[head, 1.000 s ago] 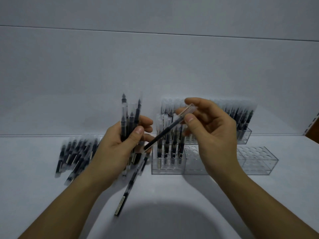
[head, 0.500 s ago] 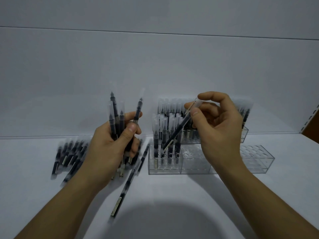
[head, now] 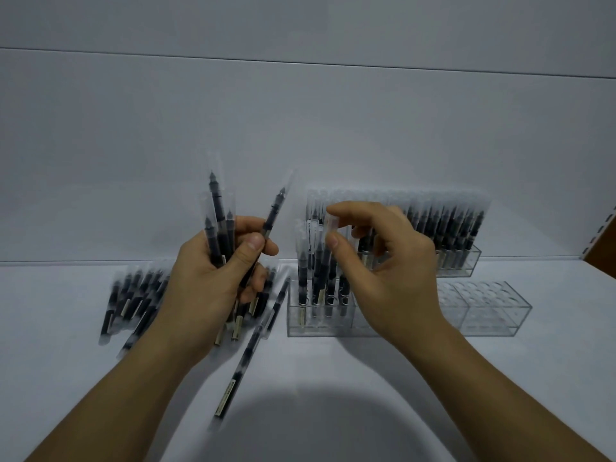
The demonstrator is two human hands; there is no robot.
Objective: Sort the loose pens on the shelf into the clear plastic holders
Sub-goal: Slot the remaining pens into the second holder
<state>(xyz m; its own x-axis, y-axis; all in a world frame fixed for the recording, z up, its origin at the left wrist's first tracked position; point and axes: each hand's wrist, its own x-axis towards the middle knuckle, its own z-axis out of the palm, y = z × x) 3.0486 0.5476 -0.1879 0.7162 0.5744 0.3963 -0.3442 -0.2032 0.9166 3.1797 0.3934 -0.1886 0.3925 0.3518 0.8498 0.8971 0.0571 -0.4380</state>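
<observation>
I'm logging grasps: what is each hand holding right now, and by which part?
Left hand grips a bundle of pens around their barrels; right hand pinches one pen by its clear cap end.

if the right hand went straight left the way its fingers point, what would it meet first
Probably the clear caps of the standing pens in the front holder, just left of the right hand; beyond, the tilted pen in the left hand. Depth unclear.

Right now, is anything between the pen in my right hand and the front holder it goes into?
Nothing visible blocks it. Your right hand pinches the pen by its cap, upright over the front holder. The standing pens crowd close beside it, and I cannot tell which hole it is aimed at.
</observation>
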